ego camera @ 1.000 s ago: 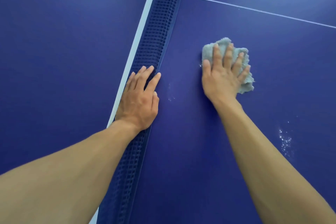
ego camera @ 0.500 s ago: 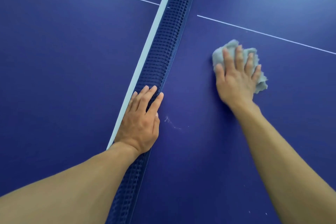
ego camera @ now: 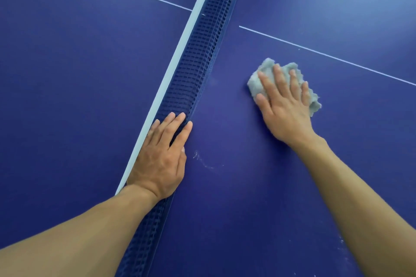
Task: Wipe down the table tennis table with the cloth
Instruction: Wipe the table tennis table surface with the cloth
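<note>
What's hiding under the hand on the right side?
A crumpled grey cloth lies under the right hand, whose straight fingers press it onto the blue table. The cloth's middle and the table below it are covered.

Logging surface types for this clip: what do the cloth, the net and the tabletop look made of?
Cloth: grey fuzzy textile, perhaps terry or microfibre; nubby, frayed edges. Net: dark blue mesh, likely synthetic cord; open grid, white band on top. Tabletop: hard smooth board, blue matt coating with faint sheen; core not visible.
</note>
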The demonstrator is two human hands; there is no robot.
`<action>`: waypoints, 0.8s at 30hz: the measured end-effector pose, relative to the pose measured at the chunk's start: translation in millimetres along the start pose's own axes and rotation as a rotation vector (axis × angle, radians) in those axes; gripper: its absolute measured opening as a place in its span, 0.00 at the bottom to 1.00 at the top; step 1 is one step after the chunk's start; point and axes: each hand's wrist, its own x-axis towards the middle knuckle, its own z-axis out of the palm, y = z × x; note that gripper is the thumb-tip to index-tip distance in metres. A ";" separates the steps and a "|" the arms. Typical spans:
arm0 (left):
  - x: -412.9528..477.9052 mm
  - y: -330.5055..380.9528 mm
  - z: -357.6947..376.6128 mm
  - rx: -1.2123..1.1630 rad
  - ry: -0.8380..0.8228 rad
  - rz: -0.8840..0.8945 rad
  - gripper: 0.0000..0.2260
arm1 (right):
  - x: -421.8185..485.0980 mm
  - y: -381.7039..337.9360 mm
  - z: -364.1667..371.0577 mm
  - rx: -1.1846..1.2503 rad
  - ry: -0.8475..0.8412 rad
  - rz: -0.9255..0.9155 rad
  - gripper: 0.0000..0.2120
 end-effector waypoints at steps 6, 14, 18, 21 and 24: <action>0.4 0.8 -0.6 0.001 -0.012 0.006 0.24 | 88.0 -23.6 -19.3 0.078 0.042 0.335 0.29; -0.2 2.6 -0.2 -0.041 0.041 -0.006 0.24 | -35.3 -106.0 33.8 -0.061 0.017 -0.323 0.27; -1.9 0.2 0.6 -0.033 0.041 0.008 0.23 | -164.5 -90.3 64.4 -0.089 -0.032 -0.478 0.25; -2.0 -0.1 1.4 -0.023 0.042 0.005 0.23 | -208.6 -64.5 65.0 -0.119 -0.088 -0.512 0.25; -2.2 0.9 1.9 -0.030 0.046 0.000 0.23 | -182.5 -44.4 53.0 -0.085 -0.050 -0.321 0.25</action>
